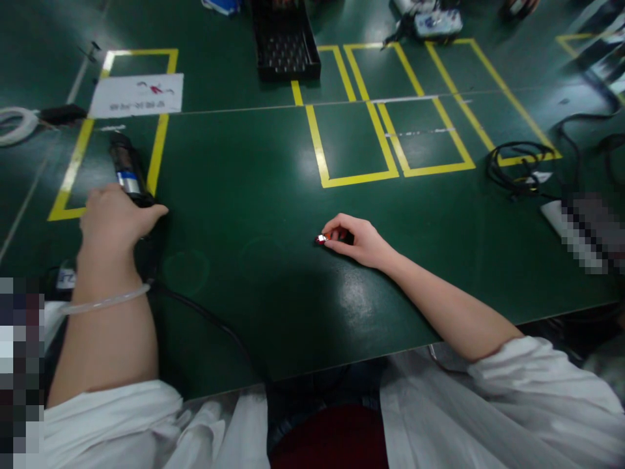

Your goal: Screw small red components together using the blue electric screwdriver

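Observation:
On the left, my left hand [110,215] rests palm down at the near end of a dark cylindrical tool [127,169] with a silver and blue band. The thumb sticks out to the right across the tool, apart from the fingers; the fingertips are partly hidden. A black cable [209,312] runs from below that hand to the table's near edge. Near the middle, my right hand [359,241] pinches a small red and black piece with a bright white top [321,239] between thumb and fingers, low over the green table [263,195].
A black tray [288,71] stands at the back. Yellow tape outlines [361,177] mark the table. A white printed sheet [137,96] lies at the back left, with a white tape roll [17,127] beyond it. Coiled black cable [517,163] lies at right.

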A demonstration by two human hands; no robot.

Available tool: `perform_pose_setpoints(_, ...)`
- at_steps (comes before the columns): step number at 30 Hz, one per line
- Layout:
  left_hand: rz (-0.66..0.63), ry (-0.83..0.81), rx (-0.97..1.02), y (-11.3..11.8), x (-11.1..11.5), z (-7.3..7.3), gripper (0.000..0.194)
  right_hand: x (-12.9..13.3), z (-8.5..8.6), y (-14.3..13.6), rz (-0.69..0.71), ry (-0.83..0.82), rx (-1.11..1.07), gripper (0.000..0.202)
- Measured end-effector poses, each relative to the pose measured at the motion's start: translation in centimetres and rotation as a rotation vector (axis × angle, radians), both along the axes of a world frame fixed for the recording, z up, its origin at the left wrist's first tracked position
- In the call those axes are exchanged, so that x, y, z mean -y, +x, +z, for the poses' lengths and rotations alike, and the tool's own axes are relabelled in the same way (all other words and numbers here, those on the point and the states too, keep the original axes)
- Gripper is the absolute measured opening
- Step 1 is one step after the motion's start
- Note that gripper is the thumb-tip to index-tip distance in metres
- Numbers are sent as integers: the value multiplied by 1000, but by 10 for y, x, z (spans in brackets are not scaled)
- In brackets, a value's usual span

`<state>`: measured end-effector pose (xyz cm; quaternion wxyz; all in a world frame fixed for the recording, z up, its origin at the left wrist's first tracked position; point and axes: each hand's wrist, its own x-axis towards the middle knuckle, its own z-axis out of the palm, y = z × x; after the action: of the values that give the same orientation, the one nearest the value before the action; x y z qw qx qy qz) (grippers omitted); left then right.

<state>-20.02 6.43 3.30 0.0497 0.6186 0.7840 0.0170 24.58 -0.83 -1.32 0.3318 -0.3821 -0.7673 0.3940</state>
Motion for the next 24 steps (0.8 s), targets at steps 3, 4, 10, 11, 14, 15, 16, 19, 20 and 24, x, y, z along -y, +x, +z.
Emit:
perform_pose_setpoints(3,5,-26,-31,56,8,10,80,0,0,0,-1,-2,1,13)
perform_pose_setpoints(4,-77,-29,-18,74,12,12,78,0,0,0,-3,-3,3,13)
perform_pose_setpoints(10,-318,58,79,162,42,7,73,-1,0,0,-27,10,-23,13)
perform_pose_setpoints(11,-358,74,89,173,48,4,75,-1,0,0,-30,8,-30,12)
perform_pose_setpoints(14,-487,80,85,200,68,0,82,-1,0,0,-42,4,-42,12)
perform_pose_setpoints(15,-531,72,84,206,74,0,82,-1,0,0,-45,6,-45,12)
perform_pose_setpoints(16,-572,65,86,210,79,-1,83,-1,0,1,-48,8,-48,12)
perform_pose_setpoints(19,-643,57,106,217,88,-1,85,-1,-1,1,-48,9,-46,12)
perform_pose_setpoints(20,-646,55,114,218,89,-1,85,-1,-1,1,-44,11,-42,12)
perform_pose_setpoints(24,-638,32,134,218,90,-1,82,-1,-3,1,-22,40,-40,13)
